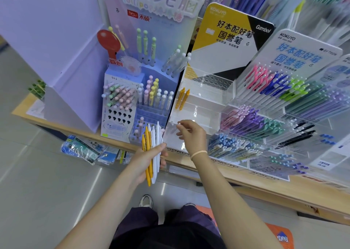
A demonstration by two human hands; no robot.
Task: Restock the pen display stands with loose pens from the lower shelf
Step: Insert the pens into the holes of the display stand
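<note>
My left hand [146, 159] grips a bundle of yellow and white pens [152, 150], tips pointing up, in front of the shelf edge. My right hand [191, 135] hovers over the lower tray of the clear acrylic stand [204, 104], fingers loosely curled; whether it pinches anything I cannot tell. Two yellow pens [181, 99] stand in that stand's left side, under the yellow and black Kokuyo sign [231, 38]. The stand's other holes hold nothing.
A lilac lollipop-pen stand [132, 101] with pastel pens is to the left. At the right, the Kokuyo racks [274, 116] hold several rows of coloured pens. The wooden shelf edge [265, 190] runs in front. Packaged goods [85, 150] lie on the lower shelf.
</note>
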